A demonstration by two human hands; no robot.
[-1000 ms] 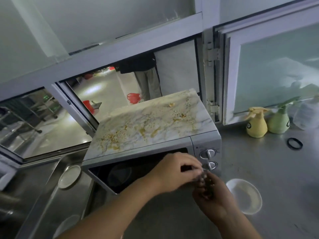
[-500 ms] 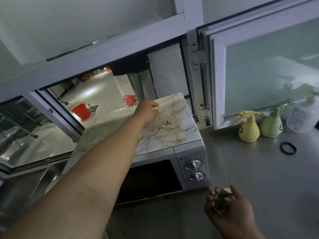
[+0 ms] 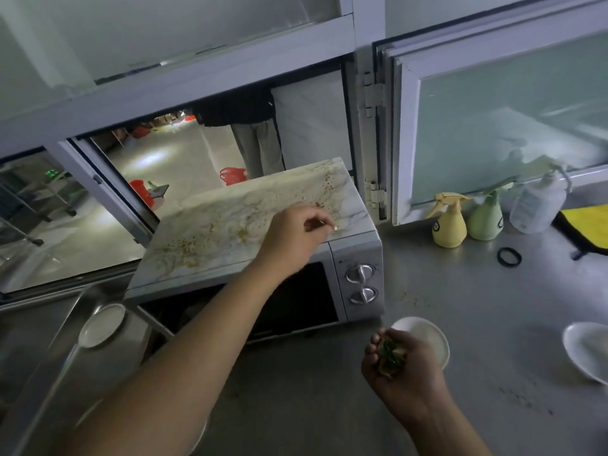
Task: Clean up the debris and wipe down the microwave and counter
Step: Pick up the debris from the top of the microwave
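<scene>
The microwave (image 3: 263,255) stands on the steel surface (image 3: 460,324), its back edge against an open window and its right side near a hinged window frame. Its marbled top (image 3: 230,222) carries yellow-brown crumbs (image 3: 184,248), thickest toward the left front corner and along the right edge. To the right of the microwave the surface lies open up to two spray bottles (image 3: 449,222), a clear jug (image 3: 536,205), a black ring (image 3: 509,257) and a yellow cloth (image 3: 589,228) at the frame edge. More specks lie on the surface just right of the microwave's front corner. In front of that corner sits a small white dish (image 3: 427,337); another dish (image 3: 585,353) lies farther right. Left of the microwave a sink (image 3: 39,340) drops away, a round white lid (image 3: 102,324) on its rim.

The left hand (image 3: 292,238) reaches over the microwave's top near the right front, fingers (image 3: 320,222) narrowly pinched on a small pale scrap. The right hand (image 3: 399,366) hovers in front of the microwave, over the near dish, fingers cupped around green and brown debris (image 3: 391,355).
</scene>
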